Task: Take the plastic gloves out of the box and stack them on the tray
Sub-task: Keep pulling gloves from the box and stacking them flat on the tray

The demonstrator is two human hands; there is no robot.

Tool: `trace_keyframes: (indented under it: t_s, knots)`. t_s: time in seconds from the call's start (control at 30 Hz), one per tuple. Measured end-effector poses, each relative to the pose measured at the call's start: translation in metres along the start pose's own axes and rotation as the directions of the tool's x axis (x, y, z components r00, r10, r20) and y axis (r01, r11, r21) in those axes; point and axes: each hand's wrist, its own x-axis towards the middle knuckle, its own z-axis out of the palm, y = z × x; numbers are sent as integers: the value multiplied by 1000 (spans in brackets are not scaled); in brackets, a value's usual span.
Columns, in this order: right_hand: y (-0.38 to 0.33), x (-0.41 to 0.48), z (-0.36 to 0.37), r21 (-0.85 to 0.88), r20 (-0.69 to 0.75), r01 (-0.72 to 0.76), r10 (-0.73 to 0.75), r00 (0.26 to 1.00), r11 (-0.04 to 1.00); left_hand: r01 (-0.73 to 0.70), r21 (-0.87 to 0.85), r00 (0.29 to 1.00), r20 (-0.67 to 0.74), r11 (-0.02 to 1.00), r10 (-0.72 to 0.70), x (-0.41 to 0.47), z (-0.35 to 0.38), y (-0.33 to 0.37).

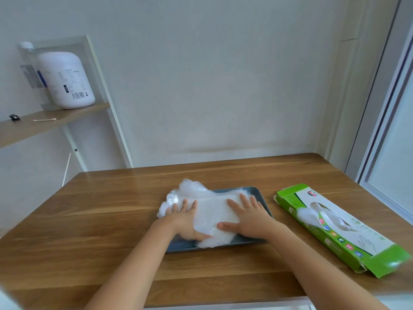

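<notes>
Head view, near to far. Two bare forearms enter from the lower edge and converge on a wooden table [107, 222].

The left hand [184, 220] lies palm down on the left part of a stack of plastic gloves [211, 211]. Its fingers are straight and slightly spread, grasping nothing, and its thumb points inward along the near edge of the stack. The right hand [249, 219] lies palm down on the right part of the same stack. Its fingers are likewise extended and released, and its thumb points toward the left hand.

The translucent white stack rests on a grey-blue tray [257, 193]. The far-left edge of the stack spills over the tray's rim toward the tabletop.

To the right of the tray and apart from it, a green and white box [348, 240] lies flat and runs diagonally. The flap at its near end is open. A bunched glove [310, 212] protrudes from the opening in the top face of the box.

Farther back on the left, a wooden shelf [51, 121] carries three items:
- a large white bottle [67, 81] with a printed label
- a cotton swab [44, 119]
- a small black object [14, 117], too small to identify

A plain pale wall [223, 86] closes the background. A window frame [388, 113] runs down the right edge.
</notes>
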Motion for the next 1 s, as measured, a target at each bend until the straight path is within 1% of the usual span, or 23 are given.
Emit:
trace_keyframes:
  t_s: [0.03, 0.1, 0.13, 0.2, 0.27, 0.33, 0.4, 0.47, 0.53, 0.6, 0.67, 0.7, 0.77, 0.83, 0.93, 1.0]
  knots:
    - [-2, -5, -4, 45, -17, -12, 12, 1000, 999, 5, -26, 1000, -27, 1000, -5, -6, -2, 2]
    - [-4, -19, -14, 143, -125, 3, 15, 992, 990, 3, -161, 991, -130, 987, -24, -18, -8, 9]
    - [-4, -28, -20, 167, -202, 32, 2, 979, 985, -8, -244, 977, -210, 970, -45, -24, -11, 13]
    - [5, -46, -39, 169, -365, 79, -12, 931, 982, -67, -331, 916, -394, 941, -73, -36, -20, 26]
    - [22, -68, -59, 188, -472, 53, 43, 880, 981, -202, -377, 845, -533, 904, -34, -46, -24, 48]
    - [46, -87, -75, 217, -533, 4, 115, 838, 976, -388, -412, 786, -615, 824, 63, -51, -23, 73]
    - [68, -101, -84, 221, -541, -52, 166, 825, 974, -515, -425, 764, -622, 744, 173, -53, -19, 100]
    - [85, -114, -85, 212, -512, -92, 191, 837, 973, -572, -418, 756, -603, 706, 255, -48, -11, 127]
    - [91, -119, -76, 175, -484, -95, 169, 859, 980, -586, -423, 762, -578, 691, 292, -39, -2, 150]
    - [94, -120, -62, 119, -481, -99, 145, 865, 988, -582, -440, 777, -548, 684, 309, -27, 8, 170]
    - [97, -116, -48, 91, -520, -120, 150, 841, 989, -577, -475, 795, -513, 664, 324, -13, 18, 187]
    - [100, -114, -43, 100, -545, -127, 161, 823, 987, -582, -516, 799, -509, 628, 322, -6, 22, 194]
    - [103, -112, -36, 158, -578, -134, 202, 791, 978, -584, -618, 804, -527, 527, 274, 1, 29, 208]
    - [107, -111, -34, 262, -603, -115, 256, 755, 958, -589, -676, 801, -562, 443, 207, 6, 35, 219]
    - [109, -111, -37, 397, -613, -79, 328, 718, 915, -579, -727, 809, -568, 370, 152, 10, 40, 229]
    - [111, -112, -42, 507, -592, -32, 375, 713, 862, -577, -732, 810, -569, 362, 141, 11, 42, 233]
